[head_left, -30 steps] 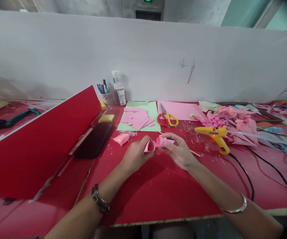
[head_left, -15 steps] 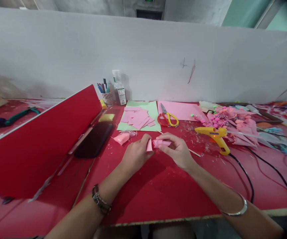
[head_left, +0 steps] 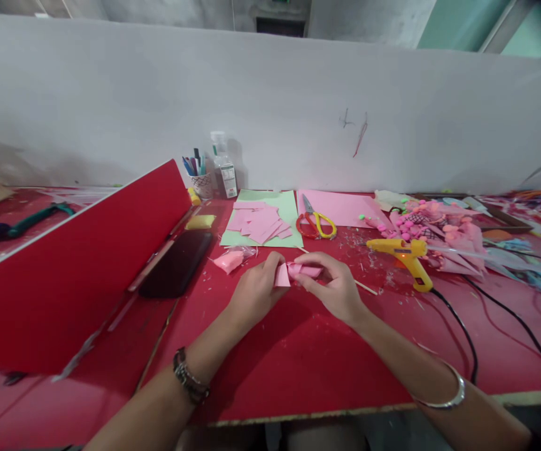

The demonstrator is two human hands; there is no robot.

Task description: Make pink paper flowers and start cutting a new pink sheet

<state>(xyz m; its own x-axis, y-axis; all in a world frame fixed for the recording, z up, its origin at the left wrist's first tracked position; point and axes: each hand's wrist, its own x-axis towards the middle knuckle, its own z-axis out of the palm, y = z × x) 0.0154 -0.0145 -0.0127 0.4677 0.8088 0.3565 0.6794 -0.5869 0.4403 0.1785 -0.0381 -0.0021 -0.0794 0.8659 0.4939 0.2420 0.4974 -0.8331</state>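
Note:
Between my two hands, over the red table, is folded pink paper [head_left: 282, 275]. My left hand [head_left: 256, 285] is closed on its left part, thumb on top. The fingers of my right hand [head_left: 334, 282] pinch the rolled right part. Whether this is one piece or two touching pieces I cannot tell. A thin wooden stick [head_left: 365, 287] lies beyond my right hand. Just past my left hand sits a clear bag of peach-pink material [head_left: 230, 259]. Pink paper pieces [head_left: 263, 222] are piled on a green sheet [head_left: 230, 238] farther back.
Scissors [head_left: 317, 224] lie by a pink sheet [head_left: 345, 207]. At the right are a yellow glue gun [head_left: 404, 254] with a black cord and a heap of pink decorations [head_left: 439, 228]. On the left stand a slanted red board [head_left: 87, 269], a dark phone [head_left: 176, 263] and a pen cup [head_left: 201, 185].
The pink paper has turned slightly between my fingers, and its left flap shows more. My right fingers have shifted a little on the rolled part.

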